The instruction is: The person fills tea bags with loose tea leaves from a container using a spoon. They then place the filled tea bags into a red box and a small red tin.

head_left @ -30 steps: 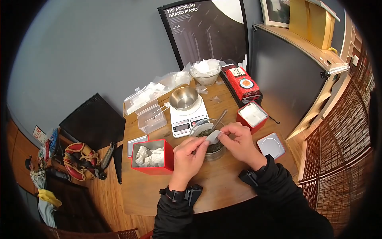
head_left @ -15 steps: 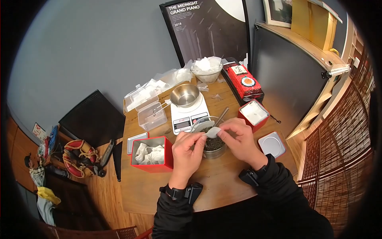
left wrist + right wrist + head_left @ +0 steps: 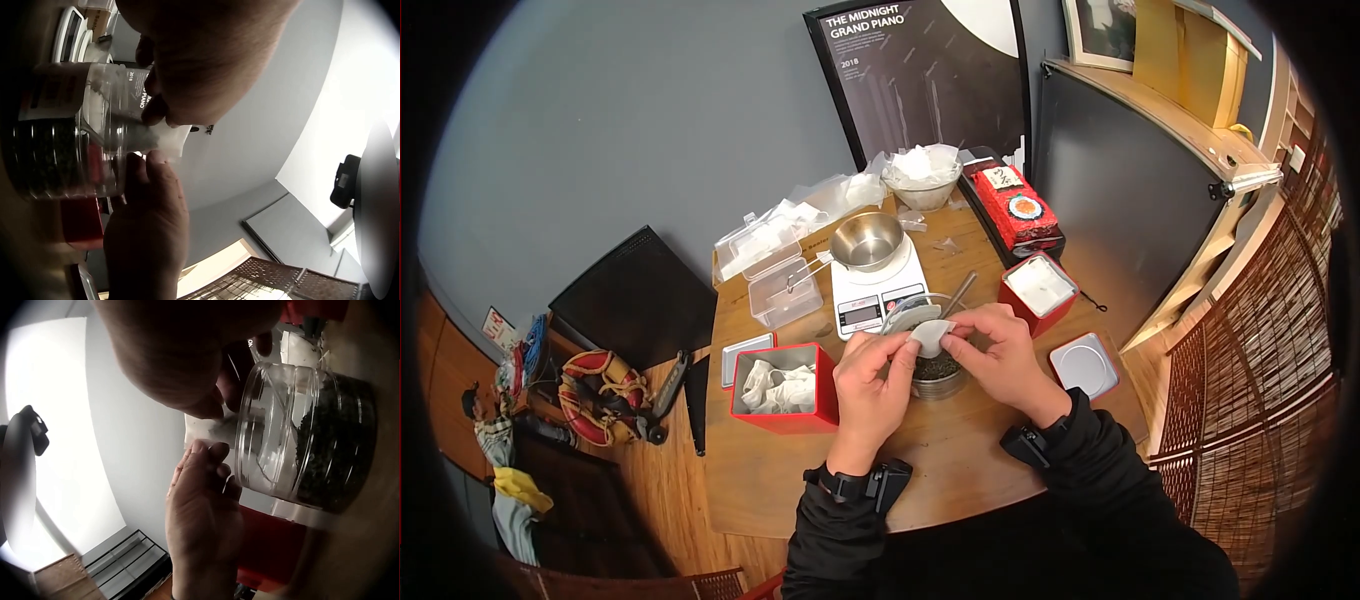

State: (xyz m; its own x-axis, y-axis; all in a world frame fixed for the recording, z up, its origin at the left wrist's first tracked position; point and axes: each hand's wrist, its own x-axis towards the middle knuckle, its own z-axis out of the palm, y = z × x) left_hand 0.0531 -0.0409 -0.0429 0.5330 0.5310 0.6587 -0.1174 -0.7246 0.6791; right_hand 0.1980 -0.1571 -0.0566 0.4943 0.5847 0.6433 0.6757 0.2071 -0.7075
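Note:
A small white tea bag [image 3: 930, 338] is stretched between both hands, over the mouth of a clear jar [image 3: 938, 388]. My left hand [image 3: 870, 387] pinches its left edge between thumb and forefinger. At the opposite edge, my right hand [image 3: 1004, 354] pinches it the same way. Something dark shows through the bag's lower part in the right wrist view. Dark loose leaves [image 3: 334, 440] partly fill the jar, and a metal spoon [image 3: 963, 288] leans out of it. Part of the jar's rim is hidden behind the hands and bag.
Left of the jar stands an open red tin [image 3: 785, 421] with white bags inside. A second red tin [image 3: 1041, 287] is at right, near a lid [image 3: 1084, 366]. Behind the jar, a kitchen scale [image 3: 862, 315] carries a steel pan [image 3: 867, 242]. A clear plastic box [image 3: 785, 295] lies open.
The tea bag has turned from a narrow, slanted shape to a broader one facing the head camera. Fingers have shifted slightly along its edges; both hands still pinch it over the jar.

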